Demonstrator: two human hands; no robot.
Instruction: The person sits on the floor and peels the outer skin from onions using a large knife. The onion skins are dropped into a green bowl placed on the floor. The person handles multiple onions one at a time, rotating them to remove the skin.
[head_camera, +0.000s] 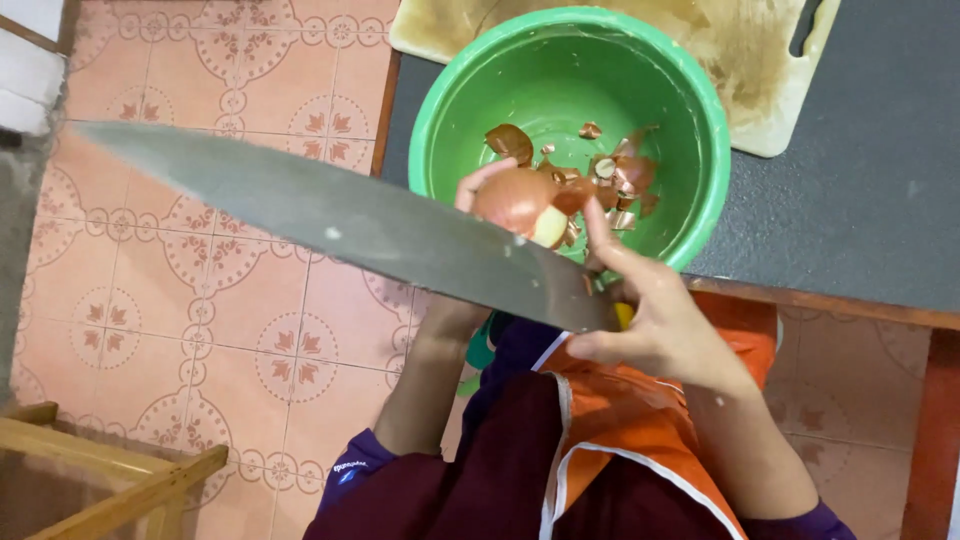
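While hands peel an onion (517, 197), a knife (340, 222) hides the green bowl (690, 120).

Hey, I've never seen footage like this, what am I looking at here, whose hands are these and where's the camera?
There is no machine here. The one picture comes from a camera worn on a person's head, looking straight down at their own two bare hands, so you also see their orange apron and the tiled floor below.

The left hand holds an onion over a green bowl. The onion is partly peeled, with a pale patch showing. The right hand grips a large knife, whose long blade runs out to the left, and its forefinger reaches up to the onion.

The bowl stands on a dark counter and has brown onion skins in it. Behind it lies a worn, stained cutting board. A bit of wooden furniture shows at lower left.
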